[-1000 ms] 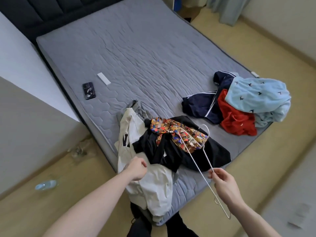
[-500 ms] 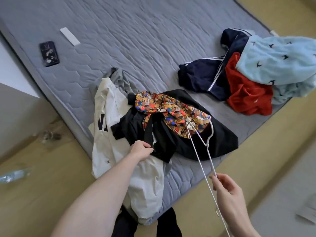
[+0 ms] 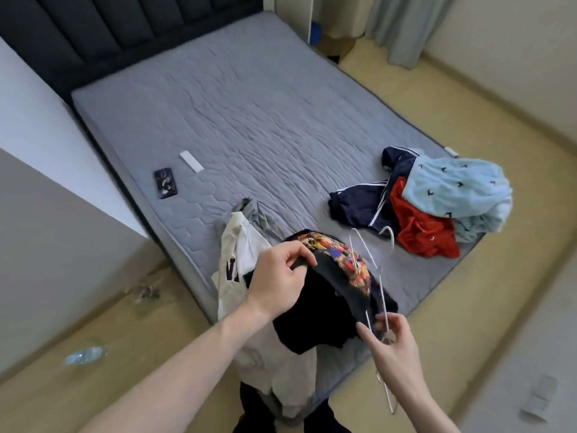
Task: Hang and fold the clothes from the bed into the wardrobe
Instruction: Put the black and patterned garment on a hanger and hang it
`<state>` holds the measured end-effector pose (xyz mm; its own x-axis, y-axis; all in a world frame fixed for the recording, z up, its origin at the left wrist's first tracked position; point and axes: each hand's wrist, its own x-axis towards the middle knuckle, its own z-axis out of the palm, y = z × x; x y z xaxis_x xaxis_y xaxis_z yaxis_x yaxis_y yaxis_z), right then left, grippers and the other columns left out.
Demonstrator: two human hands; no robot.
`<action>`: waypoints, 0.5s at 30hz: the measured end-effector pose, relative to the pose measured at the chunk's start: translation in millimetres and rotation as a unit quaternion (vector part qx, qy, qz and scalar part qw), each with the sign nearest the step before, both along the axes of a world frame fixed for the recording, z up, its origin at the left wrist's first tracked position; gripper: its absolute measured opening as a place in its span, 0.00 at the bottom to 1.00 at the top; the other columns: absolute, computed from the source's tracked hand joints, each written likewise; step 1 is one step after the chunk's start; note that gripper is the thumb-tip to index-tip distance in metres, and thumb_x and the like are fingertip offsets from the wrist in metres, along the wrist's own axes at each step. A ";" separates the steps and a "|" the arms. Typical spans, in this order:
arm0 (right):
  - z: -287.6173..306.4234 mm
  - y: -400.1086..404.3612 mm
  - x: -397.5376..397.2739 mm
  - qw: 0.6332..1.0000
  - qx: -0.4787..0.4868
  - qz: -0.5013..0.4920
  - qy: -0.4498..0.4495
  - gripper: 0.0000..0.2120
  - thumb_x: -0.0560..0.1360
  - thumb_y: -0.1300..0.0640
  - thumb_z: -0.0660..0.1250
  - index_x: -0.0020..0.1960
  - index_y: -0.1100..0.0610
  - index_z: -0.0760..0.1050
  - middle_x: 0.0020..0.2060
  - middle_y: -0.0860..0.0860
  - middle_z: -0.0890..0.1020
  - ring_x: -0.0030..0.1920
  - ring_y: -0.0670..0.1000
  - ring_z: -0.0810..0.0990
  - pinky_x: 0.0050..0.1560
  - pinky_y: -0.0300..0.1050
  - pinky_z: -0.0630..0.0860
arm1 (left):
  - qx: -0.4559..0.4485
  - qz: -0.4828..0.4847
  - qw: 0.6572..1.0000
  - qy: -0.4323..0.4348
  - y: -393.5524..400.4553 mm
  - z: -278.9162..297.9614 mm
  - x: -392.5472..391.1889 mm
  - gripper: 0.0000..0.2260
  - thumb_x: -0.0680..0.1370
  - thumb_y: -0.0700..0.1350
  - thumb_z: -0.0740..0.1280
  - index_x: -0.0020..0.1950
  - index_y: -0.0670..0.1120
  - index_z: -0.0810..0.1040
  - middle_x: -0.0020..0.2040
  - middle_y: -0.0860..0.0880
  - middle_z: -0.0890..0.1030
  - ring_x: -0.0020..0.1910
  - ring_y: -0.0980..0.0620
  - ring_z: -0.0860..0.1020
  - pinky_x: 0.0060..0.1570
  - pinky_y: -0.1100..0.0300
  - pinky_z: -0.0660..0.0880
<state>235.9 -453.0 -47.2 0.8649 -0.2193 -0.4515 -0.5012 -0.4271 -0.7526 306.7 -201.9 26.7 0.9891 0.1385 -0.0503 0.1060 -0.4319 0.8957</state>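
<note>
Black garment between left hand, right hand

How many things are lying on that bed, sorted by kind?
Clothes: 7 (black garment, patterned top, cream shirt, grey piece, navy jacket, red garment, light blue garment)
Hangers: 1 (white hanger)
Phones: 1
White flat objects: 1
Total: 10

Phone & remote lie far left on mattress; clothes pile far right, hanger btwn my hands.
</note>
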 end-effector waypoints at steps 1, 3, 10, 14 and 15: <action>15.2 7.8 0.8 1.000 -0.007 0.014 -0.017 0.21 0.67 0.45 0.82 0.49 0.42 0.72 0.44 0.38 0.80 0.42 0.38 0.80 0.40 0.34 0.72 | -0.020 -0.006 0.999 -0.026 2.1 31.8 -2.6 0.14 0.70 0.29 0.66 0.38 0.49 0.81 0.28 0.59 0.75 0.27 0.60 0.71 0.31 0.72 0.64; 42.0 23.3 -2.5 0.998 -0.018 0.031 -0.042 0.26 0.63 0.45 0.84 0.49 0.43 0.69 0.44 0.38 0.80 0.47 0.31 0.78 0.41 0.28 0.72 | -0.055 -0.017 0.997 -0.057 8.8 90.3 -10.8 0.13 0.71 0.31 0.66 0.39 0.49 0.81 0.31 0.56 0.80 0.30 0.56 0.76 0.33 0.64 0.71; 84.7 81.2 -17.0 0.989 -0.005 0.133 -0.072 0.10 0.76 0.48 0.75 0.41 0.49 0.77 0.39 0.40 0.83 0.45 0.45 0.82 0.44 0.41 0.73 | -0.109 -0.026 0.986 -0.124 54.1 204.5 -49.7 0.12 0.74 0.32 0.67 0.39 0.48 0.82 0.34 0.41 0.80 0.33 0.43 0.75 0.35 0.52 0.72; 94.8 101.6 -27.4 0.991 0.009 0.127 -0.043 0.14 0.72 0.42 0.77 0.46 0.49 0.77 0.43 0.42 0.82 0.49 0.43 0.80 0.45 0.41 0.72 | -0.087 -0.081 0.985 -0.128 91.0 225.5 -81.2 0.11 0.75 0.36 0.68 0.44 0.52 0.83 0.30 0.39 0.70 0.28 0.53 0.66 0.29 0.58 0.63; 93.3 103.6 -31.0 0.990 0.005 0.136 -0.028 0.19 0.69 0.42 0.79 0.51 0.49 0.75 0.47 0.40 0.81 0.51 0.42 0.79 0.46 0.42 0.72 | -0.082 -0.091 0.985 -0.125 99.2 227.8 -87.8 0.12 0.75 0.36 0.68 0.45 0.53 0.84 0.30 0.43 0.68 0.27 0.54 0.65 0.28 0.62 0.62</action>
<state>204.9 -349.4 46.2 0.9153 0.0304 -0.4017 -0.3252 -0.5325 -0.7814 218.9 -102.7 254.6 0.9811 -0.0318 0.1910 -0.1924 -0.2700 0.9435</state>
